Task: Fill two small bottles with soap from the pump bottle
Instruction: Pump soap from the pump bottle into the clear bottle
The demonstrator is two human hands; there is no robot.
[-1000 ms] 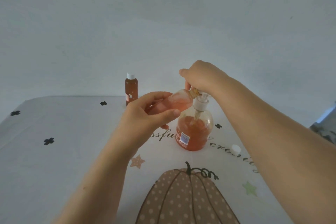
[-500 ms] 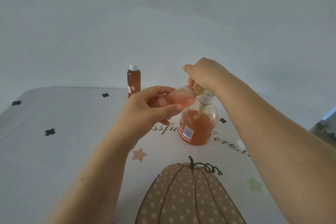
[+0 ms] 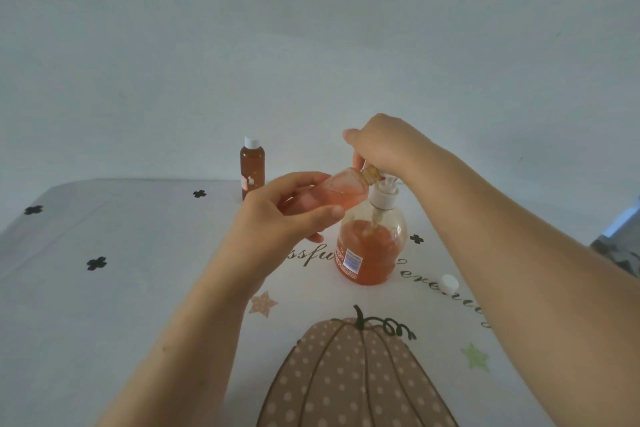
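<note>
The left hand [image 3: 287,215] curls fingers and thumb round a tilted, part-filled small bottle [image 3: 341,189], its neck at the spout of the pump bottle [image 3: 370,253], whose head the right hand [image 3: 381,146] covers with bent fingers (a capped second bottle [image 3: 252,166] stands far left).

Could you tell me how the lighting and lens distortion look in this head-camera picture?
Head view: soft, bluish light with no hard shadows; the wide lens bows the far edge of the table; the label on the pump bottle is too soft to read.
</note>
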